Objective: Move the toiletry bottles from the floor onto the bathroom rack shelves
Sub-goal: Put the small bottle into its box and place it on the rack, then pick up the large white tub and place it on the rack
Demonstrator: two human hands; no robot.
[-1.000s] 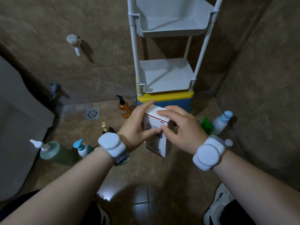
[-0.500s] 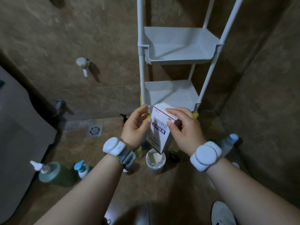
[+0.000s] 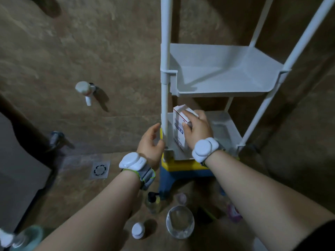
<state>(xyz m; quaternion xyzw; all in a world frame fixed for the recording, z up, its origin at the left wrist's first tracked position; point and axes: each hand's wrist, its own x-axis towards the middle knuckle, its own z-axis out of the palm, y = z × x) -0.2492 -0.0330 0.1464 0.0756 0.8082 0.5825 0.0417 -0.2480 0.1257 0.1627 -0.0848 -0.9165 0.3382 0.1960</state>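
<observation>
The right hand (image 3: 196, 132) is clasping the white box (image 3: 179, 127) upright, its long axis vertical, just above the lower shelf (image 3: 223, 127), while the left hand (image 3: 151, 144) is hanging half-open and empty beside the post.

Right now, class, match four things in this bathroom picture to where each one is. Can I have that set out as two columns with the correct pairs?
Things:
1. white box
2. floor drain
3. wall tap
4. clear round container

Places:
A. on the wall, left of the rack
B. on the floor, near the camera
C. on the lower shelf, under the right hand
D. in the floor by the wall

Pairs: 1-C, 2-D, 3-A, 4-B
</observation>
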